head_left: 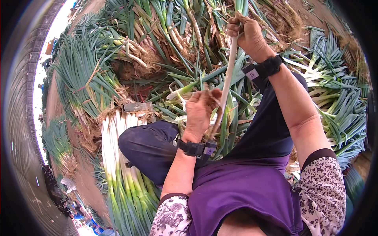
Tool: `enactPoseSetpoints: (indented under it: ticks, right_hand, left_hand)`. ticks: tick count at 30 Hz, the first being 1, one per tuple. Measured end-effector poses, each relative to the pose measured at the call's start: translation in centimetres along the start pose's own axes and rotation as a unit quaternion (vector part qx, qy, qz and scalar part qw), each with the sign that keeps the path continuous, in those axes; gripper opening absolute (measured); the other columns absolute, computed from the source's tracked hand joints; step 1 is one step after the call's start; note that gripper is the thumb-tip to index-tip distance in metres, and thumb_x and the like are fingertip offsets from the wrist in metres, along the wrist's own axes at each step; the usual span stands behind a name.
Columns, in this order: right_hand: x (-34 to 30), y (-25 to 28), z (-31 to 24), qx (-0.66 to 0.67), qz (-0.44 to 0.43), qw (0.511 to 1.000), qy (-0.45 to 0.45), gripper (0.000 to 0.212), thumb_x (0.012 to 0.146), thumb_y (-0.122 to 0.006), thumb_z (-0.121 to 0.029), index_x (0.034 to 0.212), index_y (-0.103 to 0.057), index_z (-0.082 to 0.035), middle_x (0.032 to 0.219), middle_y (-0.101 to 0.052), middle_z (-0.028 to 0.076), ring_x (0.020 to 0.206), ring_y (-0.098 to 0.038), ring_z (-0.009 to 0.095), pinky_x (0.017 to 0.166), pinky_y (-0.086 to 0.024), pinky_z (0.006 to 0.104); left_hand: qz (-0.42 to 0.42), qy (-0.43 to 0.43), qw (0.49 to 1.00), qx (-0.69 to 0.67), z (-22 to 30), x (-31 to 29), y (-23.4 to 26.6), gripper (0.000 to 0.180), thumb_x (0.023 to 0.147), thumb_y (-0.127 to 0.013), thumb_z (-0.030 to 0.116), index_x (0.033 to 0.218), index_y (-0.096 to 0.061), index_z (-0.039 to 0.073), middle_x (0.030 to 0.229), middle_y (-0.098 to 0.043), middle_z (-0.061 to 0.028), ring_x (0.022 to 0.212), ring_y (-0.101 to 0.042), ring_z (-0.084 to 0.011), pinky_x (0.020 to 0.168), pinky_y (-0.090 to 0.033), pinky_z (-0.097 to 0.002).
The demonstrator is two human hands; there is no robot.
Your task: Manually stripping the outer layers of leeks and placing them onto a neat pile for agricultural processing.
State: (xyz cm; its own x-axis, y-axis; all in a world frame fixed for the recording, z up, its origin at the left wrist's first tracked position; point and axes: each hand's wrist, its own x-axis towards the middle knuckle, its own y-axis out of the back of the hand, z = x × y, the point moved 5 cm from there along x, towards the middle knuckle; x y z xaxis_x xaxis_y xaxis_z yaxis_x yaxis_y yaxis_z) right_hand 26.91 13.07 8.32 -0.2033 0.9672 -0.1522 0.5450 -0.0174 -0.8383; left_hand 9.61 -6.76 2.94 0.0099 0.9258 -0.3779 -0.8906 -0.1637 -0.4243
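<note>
My right hand [250, 37], up at the top right of centre, is closed round a long green onion [228, 74] where its white shank turns green. The shank slants down from that hand toward my lap, its root end low beside my left wrist. Close to the lower shank, my left hand [201, 110] has its fingers drawn together, somewhat blurred. A thin brownish strip shows at those fingertips; whether it is loose skin of the onion is hard to tell. Green leaves and stripped pieces [181, 92] lie beneath both hands.
Cleaned white-stemmed green onions [122, 157] lie at my left knee, near a small metal piece [136, 107]. Untrimmed bundles with roots [145, 59] pile up ahead and left [80, 74]. More onions [338, 106] lie to the right. A ribbed curved wall [23, 118] stands far left.
</note>
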Motion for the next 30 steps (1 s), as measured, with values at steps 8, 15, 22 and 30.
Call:
enactPoseSetpoints:
  ticks: [8,15,22,30]
  right_hand:
    - [0.9,2.6,-4.4,0.022,-0.06,0.998,0.013,0.035,0.094,-0.058,-0.034,0.081,-0.038,-0.008,0.062,-0.031,-0.005,0.049,-0.03,0.006,0.046,-0.031,0.022]
    - [0.2,2.3,-7.3,0.04,-0.196,0.979,-0.044,0.037,0.094,-0.053,-0.04,0.086,-0.044,-0.006,0.056,-0.029,-0.007,0.044,-0.031,0.006,0.044,-0.033,0.0206]
    - [-0.7,-0.5,-3.3,0.014,-0.145,0.987,-0.075,0.04,0.093,-0.052,-0.048,0.084,-0.045,-0.01,0.055,-0.032,-0.006,0.042,-0.031,0.007,0.039,-0.029,0.0236]
    - [-1.1,-1.0,-1.0,-0.103,-0.019,0.994,-0.04,0.041,0.092,-0.055,-0.049,0.08,-0.041,-0.012,0.055,-0.028,-0.005,0.042,-0.029,0.008,0.04,-0.029,0.0263]
  left_hand:
    - [0.067,-0.025,0.965,0.253,-1.3,-2.8,4.9,0.021,0.095,-0.052,0.013,0.075,-0.052,0.005,0.062,-0.048,-0.0005,0.053,-0.043,-0.0094,0.048,-0.033,-0.0251]
    - [0.006,-0.169,0.687,0.707,-0.6,-6.7,8.2,0.017,0.08,-0.067,0.016,0.077,-0.063,0.0,0.07,-0.061,-0.0143,0.069,-0.058,-0.0304,0.066,-0.046,-0.0398]
    - [0.017,-0.33,0.785,0.524,4.5,-1.6,-2.7,0.022,0.077,-0.074,0.011,0.095,-0.069,-0.001,0.088,-0.067,-0.0146,0.081,-0.063,-0.0232,0.073,-0.049,-0.0324]
    - [-0.003,-0.301,0.826,0.476,1.8,0.7,-3.5,0.014,0.079,-0.068,0.007,0.087,-0.069,-0.005,0.078,-0.068,-0.0134,0.069,-0.067,-0.0183,0.064,-0.051,-0.028]
